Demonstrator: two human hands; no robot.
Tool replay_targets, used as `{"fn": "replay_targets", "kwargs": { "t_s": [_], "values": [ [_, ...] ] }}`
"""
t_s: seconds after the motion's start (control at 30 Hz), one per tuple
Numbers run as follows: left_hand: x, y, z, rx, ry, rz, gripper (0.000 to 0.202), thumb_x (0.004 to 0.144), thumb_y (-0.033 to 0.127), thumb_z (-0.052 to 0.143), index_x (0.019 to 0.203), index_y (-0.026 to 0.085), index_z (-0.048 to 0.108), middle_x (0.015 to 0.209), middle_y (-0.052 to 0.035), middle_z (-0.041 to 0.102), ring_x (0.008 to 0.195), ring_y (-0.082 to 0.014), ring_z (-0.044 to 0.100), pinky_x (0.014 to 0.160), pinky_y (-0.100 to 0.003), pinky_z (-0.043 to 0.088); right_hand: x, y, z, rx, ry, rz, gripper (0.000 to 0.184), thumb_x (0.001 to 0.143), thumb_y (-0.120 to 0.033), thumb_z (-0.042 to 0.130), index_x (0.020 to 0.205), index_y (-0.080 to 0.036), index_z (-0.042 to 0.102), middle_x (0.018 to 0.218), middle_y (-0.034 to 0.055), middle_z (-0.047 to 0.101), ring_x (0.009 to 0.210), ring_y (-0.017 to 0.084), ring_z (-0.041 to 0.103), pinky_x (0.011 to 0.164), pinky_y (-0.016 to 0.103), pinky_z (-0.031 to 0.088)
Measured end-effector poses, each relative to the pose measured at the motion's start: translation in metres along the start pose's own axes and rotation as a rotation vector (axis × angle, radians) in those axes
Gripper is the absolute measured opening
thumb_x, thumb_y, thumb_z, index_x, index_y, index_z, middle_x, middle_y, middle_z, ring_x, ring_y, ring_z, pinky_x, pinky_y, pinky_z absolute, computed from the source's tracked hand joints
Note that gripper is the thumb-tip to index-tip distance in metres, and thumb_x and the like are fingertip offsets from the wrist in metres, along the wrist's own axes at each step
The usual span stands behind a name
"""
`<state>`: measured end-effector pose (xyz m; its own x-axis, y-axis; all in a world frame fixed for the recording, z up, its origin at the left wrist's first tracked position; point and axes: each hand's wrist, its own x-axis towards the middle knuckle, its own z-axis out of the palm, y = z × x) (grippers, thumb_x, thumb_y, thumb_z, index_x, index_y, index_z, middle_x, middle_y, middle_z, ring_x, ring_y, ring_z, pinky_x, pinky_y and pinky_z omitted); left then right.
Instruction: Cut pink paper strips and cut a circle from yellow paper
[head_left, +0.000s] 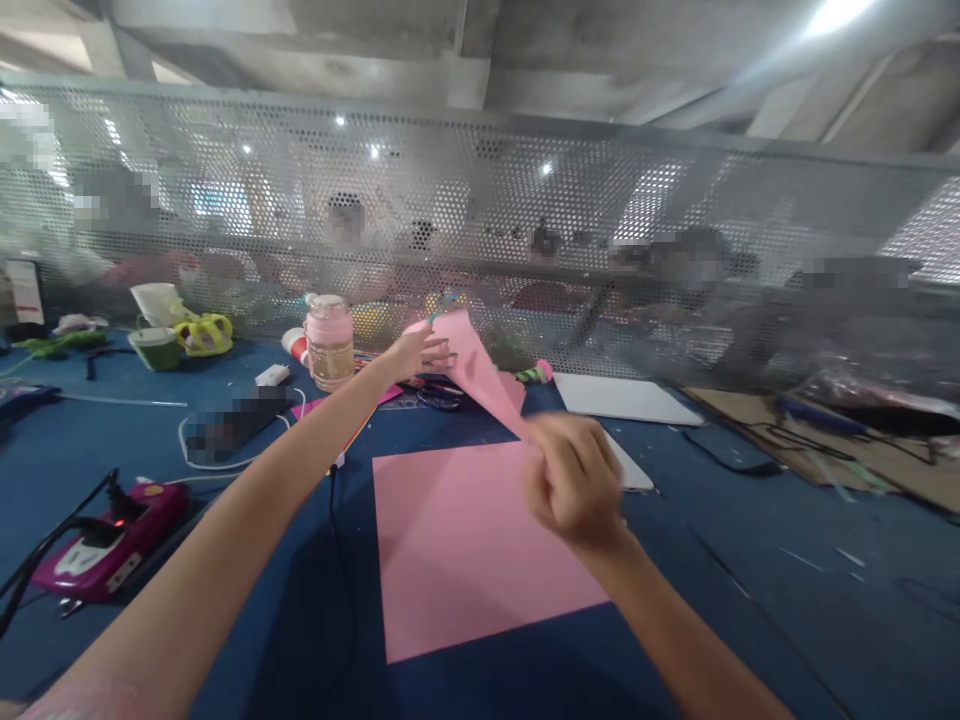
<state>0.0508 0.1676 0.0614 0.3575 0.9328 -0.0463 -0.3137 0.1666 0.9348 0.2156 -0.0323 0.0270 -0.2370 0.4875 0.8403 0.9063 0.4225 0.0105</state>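
Note:
A pink paper sheet (472, 545) lies flat on the blue table (750, 600) in front of me. A second pink sheet (480, 375) is raised in the air between my hands. My left hand (421, 350) reaches far forward and pinches its far upper corner. My right hand (574, 480), closer to me and blurred by motion, is closed in a fist on the sheet's near lower end, just above the flat sheet's right edge.
A pink-lidded jar (330, 342), scissors (439, 398), a magenta glue gun (105, 550) with black cables, a green cup (156, 348), white boards (626, 398) and cardboard (825, 440) lie around. A perforated metal screen (525, 220) backs the table; people sit behind it.

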Motion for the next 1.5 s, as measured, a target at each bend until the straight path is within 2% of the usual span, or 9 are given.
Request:
{"fn": "replay_targets", "kwargs": {
  "t_s": [0.1,0.17,0.27,0.4,0.57,0.83,1.13,1.3,1.5],
  "values": [
    [-0.015,-0.014,-0.001,0.169,-0.007,0.057,0.026,0.077,0.019,0.057,0.102,0.021,0.052,0.108,-0.0076,0.061,0.096,-0.0211,0.059,0.075,-0.035,0.049,0.023,0.022,0.041,-0.090,-0.213,0.300,0.081,0.069,-0.041,0.062,0.131,-0.004,0.028,0.135,0.0247,0.030,0.124,0.037,0.027,0.095,0.052,0.027],
    [-0.021,-0.023,-0.002,0.299,0.021,0.101,0.026,0.076,0.014,0.055,0.101,0.020,0.053,0.113,-0.0075,0.059,0.101,-0.0187,0.057,0.078,-0.031,0.048,0.032,0.036,0.070,-0.064,-0.534,0.504,0.094,0.060,-0.041,0.069,0.132,0.001,0.024,0.135,0.0288,0.028,0.122,0.038,0.031,0.091,0.046,0.032],
    [-0.026,-0.034,-0.006,0.523,0.086,0.159,0.026,0.079,0.010,0.045,0.103,0.017,0.051,0.116,-0.0094,0.057,0.101,-0.0170,0.057,0.079,-0.029,0.047,0.036,0.044,0.100,0.021,-0.663,0.507,0.054,0.066,-0.035,0.066,0.113,-0.011,0.053,0.106,0.0159,0.061,0.096,0.026,0.057,0.075,0.029,0.042],
    [-0.034,-0.043,-0.014,0.900,0.194,0.204,0.039,0.074,0.000,0.042,0.110,0.012,0.047,0.111,-0.0142,0.057,0.102,-0.0216,0.055,0.085,-0.036,0.045,0.036,0.035,0.112,0.047,-0.630,0.487,0.022,0.081,-0.022,0.049,0.098,-0.021,0.063,0.092,0.0069,0.067,0.086,0.019,0.061,0.069,0.024,0.040],
    [-0.059,-0.064,-0.012,1.369,0.294,0.180,0.048,0.075,0.011,0.050,0.121,0.003,0.040,0.129,-0.0260,0.037,0.123,-0.0370,0.031,0.097,-0.050,0.029,0.046,0.038,0.102,-0.016,-0.527,0.552,0.026,0.084,-0.016,0.041,0.092,-0.014,0.065,0.082,0.0134,0.068,0.079,0.023,0.061,0.065,0.027,0.038],
    [-0.065,-0.075,-0.001,1.741,0.216,-0.026,0.082,0.075,0.051,0.048,0.139,0.013,0.014,0.145,-0.0207,0.007,0.125,-0.0451,0.022,0.096,-0.054,0.024,0.076,0.059,0.063,-0.136,-0.261,0.630,0.032,0.088,-0.027,0.035,0.080,-0.012,0.063,0.078,0.0174,0.065,0.074,0.027,0.057,0.065,0.032,0.034],
    [-0.064,-0.071,0.015,1.856,-0.025,-0.121,0.067,0.068,0.031,0.060,0.128,0.011,0.040,0.125,-0.0280,0.045,0.117,-0.0447,0.038,0.092,-0.061,0.022,0.088,0.071,0.026,-0.209,-0.148,0.680,0.031,0.087,-0.028,0.039,0.078,-0.010,0.062,0.077,0.0198,0.064,0.069,0.028,0.055,0.060,0.032,0.031],
    [-0.067,-0.054,0.012,1.822,-0.214,0.073,0.060,0.070,0.023,0.058,0.127,0.022,0.038,0.128,-0.0135,0.045,0.117,-0.0287,0.042,0.093,-0.039,0.034,0.087,0.089,0.009,-0.234,-0.044,0.691,0.028,0.085,-0.028,0.043,0.079,-0.010,0.063,0.077,0.0187,0.064,0.071,0.028,0.055,0.059,0.031,0.031],
    [-0.067,-0.047,0.003,1.856,-0.046,0.099,0.067,0.066,0.023,0.058,0.126,0.015,0.030,0.128,-0.0221,0.034,0.116,-0.0371,0.036,0.081,-0.049,0.041,0.085,0.105,-0.002,-0.268,0.006,0.787,0.024,0.079,-0.031,0.049,0.072,-0.012,0.064,0.073,0.0174,0.063,0.068,0.028,0.053,0.058,0.033,0.032]
  ]
}}
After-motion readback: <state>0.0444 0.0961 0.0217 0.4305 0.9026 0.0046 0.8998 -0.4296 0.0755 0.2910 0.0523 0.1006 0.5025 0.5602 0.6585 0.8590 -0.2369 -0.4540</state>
